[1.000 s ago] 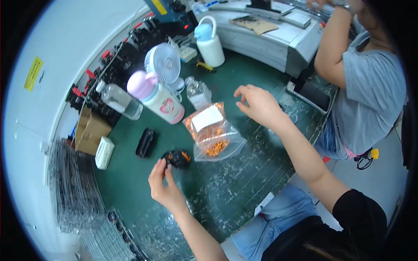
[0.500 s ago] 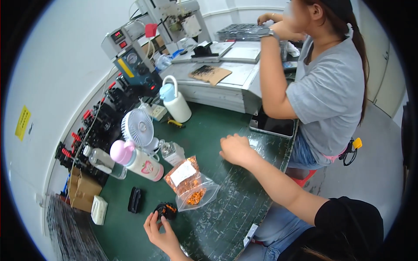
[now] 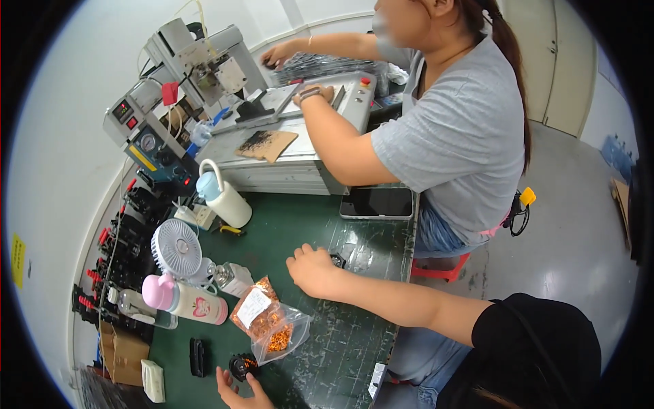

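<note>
From where I stand, the scuffed green bench point(image 3: 347, 341) looks firm enough for careful work. A limp, clear bag point(image 3: 300, 327) of glossy orange bits point(image 3: 280, 340) sits close by, so I'd avoid brushing it. The right hand point(image 3: 312, 270) is palm-down, fingers curled; I can't tell if it holds anything. The left hand point(image 3: 245, 401) has thumb and fingers well apart beside a round black piece point(image 3: 243, 367), orange-flecked, near the bag; a light rim grip should suit.
</note>
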Demonstrator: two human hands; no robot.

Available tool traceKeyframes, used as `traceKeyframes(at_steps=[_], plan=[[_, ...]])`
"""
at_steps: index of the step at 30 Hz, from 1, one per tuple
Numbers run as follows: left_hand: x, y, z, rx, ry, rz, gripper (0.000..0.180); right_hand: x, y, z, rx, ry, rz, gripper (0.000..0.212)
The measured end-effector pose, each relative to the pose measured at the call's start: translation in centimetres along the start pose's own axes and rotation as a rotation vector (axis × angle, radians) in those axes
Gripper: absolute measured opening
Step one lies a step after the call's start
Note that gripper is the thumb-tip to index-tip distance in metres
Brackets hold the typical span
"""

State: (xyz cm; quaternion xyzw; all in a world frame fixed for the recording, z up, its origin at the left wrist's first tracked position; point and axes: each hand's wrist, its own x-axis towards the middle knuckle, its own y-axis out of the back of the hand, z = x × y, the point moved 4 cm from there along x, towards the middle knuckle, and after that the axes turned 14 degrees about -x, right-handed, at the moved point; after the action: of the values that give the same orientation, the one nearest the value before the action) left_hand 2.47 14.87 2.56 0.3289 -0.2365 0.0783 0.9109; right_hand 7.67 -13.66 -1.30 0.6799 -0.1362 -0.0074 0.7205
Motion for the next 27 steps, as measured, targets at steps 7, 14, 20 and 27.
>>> traceKeyframes(at_steps=[7,14,20,27], plan=[[-0.5,-0.3,0.9,-0.041,-0.005,0.011,0.097,-0.6,0.1,0.0,0.01,0.013,-0.091,0.027],[-1.0,-1.0,0.0,-0.145,0.291,-0.112,0.097,-0.9,0.4,0.2,0.086,0.089,-0.041,0.021],[-1.0,-1.1,-1.1,0.032,0.223,-0.05,0.083,0.0,-0.5,0.3,0.117,0.092,-0.055,0.02],[-1.0,-1.2,-0.6,0.032,0.256,-0.037,0.082,-0.4,-0.6,-0.6,0.106,0.116,-0.065,0.018]])
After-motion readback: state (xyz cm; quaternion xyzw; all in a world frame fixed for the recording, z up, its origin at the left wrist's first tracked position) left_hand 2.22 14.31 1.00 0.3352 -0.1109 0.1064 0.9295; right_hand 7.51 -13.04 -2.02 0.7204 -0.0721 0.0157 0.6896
